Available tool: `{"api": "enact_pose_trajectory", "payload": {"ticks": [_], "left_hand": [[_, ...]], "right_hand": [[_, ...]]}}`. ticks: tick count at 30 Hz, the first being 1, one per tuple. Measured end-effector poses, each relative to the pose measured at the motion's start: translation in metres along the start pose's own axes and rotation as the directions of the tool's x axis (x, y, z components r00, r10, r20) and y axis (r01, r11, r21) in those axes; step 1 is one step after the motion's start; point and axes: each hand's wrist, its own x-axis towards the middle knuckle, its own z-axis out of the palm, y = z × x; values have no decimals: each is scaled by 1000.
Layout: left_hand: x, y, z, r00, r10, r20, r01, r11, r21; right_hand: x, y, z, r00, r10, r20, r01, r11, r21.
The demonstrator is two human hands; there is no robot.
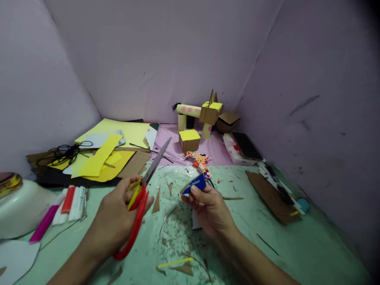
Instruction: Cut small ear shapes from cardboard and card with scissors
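My left hand [114, 211] is closed around a pair of scissors [156, 160] with red handles, a bit of yellow showing by the fingers. The blades point up and away, and look closed or nearly so. Between the thumb and fingers of my right hand [215, 208] is a small piece of blue cardboard [198, 182] with pale printed digits and a brown edge. The blades are apart from this piece. A small box [189, 141] with a yellow top and a patterned colourful strip [199, 160] lie beyond my hands.
A cardboard animal figure [190, 111] stands at the back. Yellow sheets [118, 132] and a black cord [69, 152] lie left, with markers [69, 202] nearer. At right are a phone [246, 145] and a brown cardboard piece [261, 194]. Scraps litter the green table [237, 253].
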Motion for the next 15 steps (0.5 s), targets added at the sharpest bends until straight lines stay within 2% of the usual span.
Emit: {"api": "enact_pose_trajectory", "payload": {"ticks": [3, 7, 10, 15], "left_hand": [[-7, 5, 11, 1000, 6, -7, -7, 964, -266], [-17, 9, 26, 995, 28, 93, 19, 886, -464], [-22, 7, 34, 994, 26, 106, 29, 872, -489], [-21, 8, 36, 999, 46, 19, -35, 913, -407]], "right_hand": [[-5, 3, 3, 998, 38, 40, -37, 999, -35], [-12, 15, 6, 994, 74, 85, -66, 994, -88], [-15, 21, 6, 994, 55, 93, -40, 988, -151], [-15, 22, 5, 990, 69, 124, -40, 974, -224]]}}
